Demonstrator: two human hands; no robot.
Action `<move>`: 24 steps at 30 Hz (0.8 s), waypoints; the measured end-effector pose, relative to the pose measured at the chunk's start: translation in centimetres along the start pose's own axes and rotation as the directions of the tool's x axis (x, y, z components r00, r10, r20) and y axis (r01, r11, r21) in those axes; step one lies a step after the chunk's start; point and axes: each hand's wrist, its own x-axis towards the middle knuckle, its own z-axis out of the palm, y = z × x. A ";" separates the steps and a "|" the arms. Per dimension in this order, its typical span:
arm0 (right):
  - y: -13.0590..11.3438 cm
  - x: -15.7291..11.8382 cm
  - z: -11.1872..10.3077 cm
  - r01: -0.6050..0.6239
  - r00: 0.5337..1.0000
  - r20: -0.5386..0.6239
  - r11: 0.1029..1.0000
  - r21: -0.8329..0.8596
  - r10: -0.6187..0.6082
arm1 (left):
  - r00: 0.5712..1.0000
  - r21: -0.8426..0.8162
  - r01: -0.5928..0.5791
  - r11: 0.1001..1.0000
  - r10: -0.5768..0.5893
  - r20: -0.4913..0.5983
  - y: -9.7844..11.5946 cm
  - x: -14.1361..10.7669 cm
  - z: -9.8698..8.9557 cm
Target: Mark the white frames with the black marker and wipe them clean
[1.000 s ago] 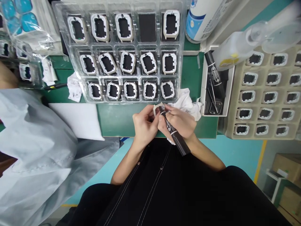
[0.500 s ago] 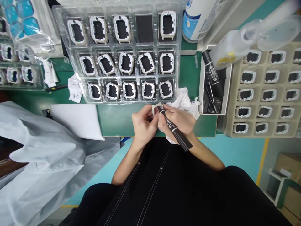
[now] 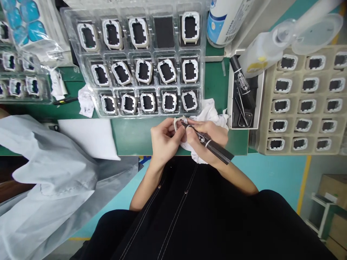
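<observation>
Between the thumb and fingers of my left hand [image 3: 165, 140] is a small white watch-case frame [image 3: 176, 124], partly hidden by the fingers. My right hand [image 3: 208, 139] grips a black marker pen [image 3: 214, 147], its tip end pointing at the frame's inner side; whether it touches I cannot tell. Some of my right fingertips are by the frame's right edge. A crumpled white cloth [image 3: 210, 110] lies under and behind my right hand. Just beyond my hands stands a clear plastic tray [image 3: 202, 97] of similar white frames, with one top-row pocket showing only a dark pad.
A beige tray [image 3: 294, 108] of frames is at the right. Beside it sit a white box [image 3: 230, 122] with another marker and tweezers, a squeeze bottle [image 3: 260, 54] and a white-blue bottle [image 3: 221, 21]. At left are a white foam sheet [image 3: 88, 139] and a co-worker's grey sleeve [image 3: 54, 151].
The marker has swung to a flatter angle, its rear end moving right and up. My right hand has shifted slightly right. The frame stays in my left hand.
</observation>
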 end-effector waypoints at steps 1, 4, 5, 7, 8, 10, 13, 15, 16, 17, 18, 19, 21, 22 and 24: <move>-0.1 0.1 0.0 -0.010 1.000 -0.002 1.000 0.017 0.010 | 1.000 -0.025 0.022 0.999 -0.022 0.013 0.3 0.1 0.0; -0.5 0.5 -0.1 -0.029 0.999 -0.020 0.998 0.061 0.030 | 0.994 -0.080 0.100 0.992 -0.096 0.056 1.0 0.4 -0.3; -0.7 0.6 -0.1 -0.039 0.999 -0.021 0.996 0.082 0.041 | 0.991 -0.092 0.125 0.988 -0.119 0.068 1.2 0.4 -0.4; -0.9 0.7 -0.1 -0.054 0.998 -0.020 0.990 0.132 0.058 | 0.984 -0.106 0.163 0.981 -0.155 0.088 1.4 0.6 -0.6; -0.9 0.8 -0.1 -0.054 0.998 -0.022 0.987 0.151 0.058 | 0.981 -0.112 0.175 0.978 -0.164 0.099 1.4 0.6 -0.7; -1.0 0.8 0.0 -0.047 0.998 -0.022 0.987 0.157 0.051 | 0.979 -0.126 0.179 0.976 -0.165 0.118 1.4 0.7 -0.8; -0.9 0.7 0.0 -0.045 0.999 -0.017 0.993 0.111 0.047 | 0.980 -0.125 0.172 0.977 -0.156 0.123 1.2 0.9 -0.9; -0.8 0.6 0.0 -0.062 0.998 -0.014 0.992 0.106 0.064 | 0.980 -0.110 0.172 0.979 -0.158 0.123 1.1 0.9 -0.9; -0.8 0.6 0.0 -0.073 0.997 -0.013 0.991 0.112 0.075 | 0.979 -0.105 0.171 0.980 -0.158 0.126 1.1 0.9 -0.9; -0.8 0.5 -0.1 -0.083 0.996 -0.012 0.990 0.116 0.085 | 0.979 -0.102 0.170 0.980 -0.156 0.129 1.2 1.0 -0.9; -0.8 0.5 -0.1 -0.087 0.996 -0.011 0.990 0.115 0.089 | 0.979 -0.102 0.168 0.980 -0.154 0.131 1.2 1.0 -0.9; -0.8 0.5 -0.2 -0.083 0.996 -0.012 0.991 0.106 0.084 | 0.980 -0.103 0.165 0.981 -0.151 0.132 1.3 1.0 -0.9; -0.9 0.5 -0.2 -0.070 0.997 -0.012 0.995 0.076 0.071 | 0.981 -0.108 0.158 0.982 -0.143 0.133 1.5 1.0 -0.9; -0.9 0.5 -0.2 -0.065 0.998 -0.012 0.996 0.061 0.066 | 0.981 -0.112 0.153 0.982 -0.138 0.135 1.6 0.9 -0.9; -0.8 0.3 0.0 -0.057 0.998 -0.026 0.997 0.052 0.059 | 0.982 -0.116 0.148 0.982 -0.131 0.139 1.6 0.9 -0.8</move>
